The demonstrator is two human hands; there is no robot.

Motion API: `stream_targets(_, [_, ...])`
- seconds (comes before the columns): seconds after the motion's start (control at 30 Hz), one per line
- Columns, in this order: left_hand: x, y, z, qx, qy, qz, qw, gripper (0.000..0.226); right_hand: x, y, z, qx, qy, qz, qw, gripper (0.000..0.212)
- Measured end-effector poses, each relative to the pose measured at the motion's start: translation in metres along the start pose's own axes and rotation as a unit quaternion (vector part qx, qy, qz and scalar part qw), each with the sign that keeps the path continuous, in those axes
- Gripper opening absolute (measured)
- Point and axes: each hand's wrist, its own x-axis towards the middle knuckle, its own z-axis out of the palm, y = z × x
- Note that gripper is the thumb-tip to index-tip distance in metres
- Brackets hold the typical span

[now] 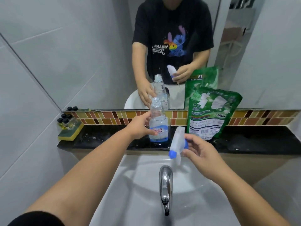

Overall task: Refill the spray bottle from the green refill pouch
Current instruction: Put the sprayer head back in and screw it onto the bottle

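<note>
A clear spray bottle (158, 121) with a blue base and a red-and-blue label stands upright on the black counter (104, 139), its neck uncapped. My left hand (139, 126) wraps around its left side. My right hand (199, 153) holds the white-and-blue trigger spray head (176, 143) above the back of the sink, to the right of the bottle. The green refill pouch (210, 111) leans against the mirror behind my right hand, untouched.
A white sink (130, 185) with a chrome tap (165, 186) lies below my arms. At the counter's left end a yellow-green sponge (70, 132) carries several small black-capped vials (66, 121). A mirror (97, 62) and mosaic tile strip (260, 118) back the counter.
</note>
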Motion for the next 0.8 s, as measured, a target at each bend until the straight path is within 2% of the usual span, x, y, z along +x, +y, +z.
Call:
stream_targets(0.1, [-0.006, -0.004, 0.006, 0.01, 0.036, 0.018, 0.999, 0.073, -0.011, -0.021, -0.028, 0.089, 0.059, -0.048, 0.993, 0.044])
stream_targets(0.23, [-0.018, -0.004, 0.014, 0.008, 0.076, 0.03, 0.997, 0.064, -0.005, -0.068, -0.06, 0.184, 0.109, -0.127, 0.969, 0.039])
stream_targets(0.33, [-0.025, -0.003, 0.019, 0.008, 0.103, 0.033, 0.994, 0.071, 0.01, -0.113, -0.077, 0.247, 0.121, -0.163, 0.948, 0.056])
stream_targets(0.47, [-0.035, 0.0, 0.026, -0.004, 0.109, 0.027, 0.994, 0.074, 0.033, -0.159, -0.083, 0.303, 0.114, -0.206, 0.923, 0.049])
stream_targets(0.63, [-0.041, 0.002, 0.035, -0.034, 0.107, 0.014, 0.994, 0.074, 0.046, -0.185, -0.07, 0.28, 0.08, -0.22, 0.931, 0.05])
stream_targets(0.73, [-0.045, 0.003, 0.035, -0.048, 0.109, 0.007, 0.993, 0.073, 0.046, -0.196, -0.067, 0.281, 0.056, -0.253, 0.924, 0.044])
stream_targets(0.8, [-0.046, 0.002, 0.034, -0.054, 0.109, 0.005, 0.993, 0.072, 0.046, -0.201, -0.065, 0.283, 0.055, -0.255, 0.923, 0.046])
